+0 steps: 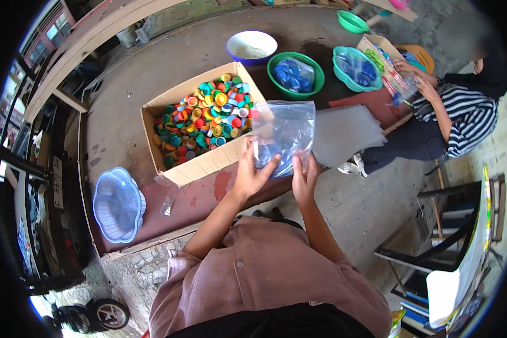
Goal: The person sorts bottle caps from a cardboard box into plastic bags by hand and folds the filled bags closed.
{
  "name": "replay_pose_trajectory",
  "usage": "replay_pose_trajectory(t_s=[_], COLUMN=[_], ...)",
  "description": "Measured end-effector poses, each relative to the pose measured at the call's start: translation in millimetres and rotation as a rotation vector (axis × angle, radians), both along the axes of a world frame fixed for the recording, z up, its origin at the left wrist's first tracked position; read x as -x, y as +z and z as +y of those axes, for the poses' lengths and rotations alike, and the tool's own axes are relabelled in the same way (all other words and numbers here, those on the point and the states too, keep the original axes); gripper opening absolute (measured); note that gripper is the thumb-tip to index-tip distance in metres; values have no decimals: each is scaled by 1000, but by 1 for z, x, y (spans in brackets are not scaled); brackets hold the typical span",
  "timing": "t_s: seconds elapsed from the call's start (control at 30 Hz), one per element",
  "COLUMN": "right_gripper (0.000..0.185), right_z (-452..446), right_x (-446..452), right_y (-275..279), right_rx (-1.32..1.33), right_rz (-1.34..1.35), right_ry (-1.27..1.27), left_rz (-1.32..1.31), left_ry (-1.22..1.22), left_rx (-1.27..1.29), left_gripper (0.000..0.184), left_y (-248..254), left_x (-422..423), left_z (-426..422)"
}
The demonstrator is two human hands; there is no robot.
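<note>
A clear plastic bag (pixel 284 129) is held upright in front of me, with something blue low inside it that I cannot make out. My left hand (pixel 252 173) grips its lower left side, thumb across the front. On the lower right edge, my right hand (pixel 305 176) pinches the bag between thumb and fingers. Just left of the bag stands an open cardboard box (pixel 208 162), full of colourful plastic bottle caps (pixel 205 115). Flat clear plastic sheets or bags (pixel 346 135) lie in a stack to the right, partly behind the held bag.
A light blue scalloped basin (pixel 118 205) sits at the table's left end. Behind the box are a white-and-purple basin (pixel 252 46), a green basin (pixel 296 76) and a turquoise basin (pixel 356 69) with blue bagged contents. On the right sits another person (pixel 456 115), handling plastic near a carton (pixel 380 50).
</note>
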State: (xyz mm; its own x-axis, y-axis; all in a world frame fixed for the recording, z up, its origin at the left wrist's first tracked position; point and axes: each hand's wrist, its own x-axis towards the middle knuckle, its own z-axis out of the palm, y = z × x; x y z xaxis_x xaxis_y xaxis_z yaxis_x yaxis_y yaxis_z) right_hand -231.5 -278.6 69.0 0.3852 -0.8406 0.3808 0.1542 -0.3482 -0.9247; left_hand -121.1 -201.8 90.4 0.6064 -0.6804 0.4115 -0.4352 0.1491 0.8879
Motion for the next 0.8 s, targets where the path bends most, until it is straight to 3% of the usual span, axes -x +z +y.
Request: replay_pose_trajectory(t_s=[0.07, 0.13, 0.23, 0.3, 0.33, 0.4, 0.6, 0.73, 0.8], right_gripper=[21, 27, 22, 20, 18, 15, 14, 16, 16], right_z=[4, 1, 2, 5, 4, 0, -38, -60, -60], right_x=[-29, -57, -96, -110, -119, -139, -203, -224, -223], right_y=[17, 6, 5, 0, -4, -10, -40, -59, -63], right_rx=[-130, -206, 110, -4, -125, -65, -44, 176, 160], right_rz=[-97, 24, 49, 13, -11, -71, 6, 314, 378], right_ry=[168, 281, 257, 316, 351, 351, 568, 552, 562], left_rz=[-26, -82, -24, 231, 220, 606, 476, 571, 523], left_ry=[85, 168, 282, 269, 286, 167, 236, 337, 284], left_rx=[58, 113, 219, 299, 309, 302, 318, 277, 107], left_gripper=[20, 10, 8, 8, 8, 12, 10, 13, 15], left_y=[8, 1, -8, -17, -19, -19, -51, -64, -75], left_x=[-15, -34, -51, -63, -73, -96, -155, -178, -188], left_z=[15, 28, 35, 39, 41, 46, 32, 20, 27])
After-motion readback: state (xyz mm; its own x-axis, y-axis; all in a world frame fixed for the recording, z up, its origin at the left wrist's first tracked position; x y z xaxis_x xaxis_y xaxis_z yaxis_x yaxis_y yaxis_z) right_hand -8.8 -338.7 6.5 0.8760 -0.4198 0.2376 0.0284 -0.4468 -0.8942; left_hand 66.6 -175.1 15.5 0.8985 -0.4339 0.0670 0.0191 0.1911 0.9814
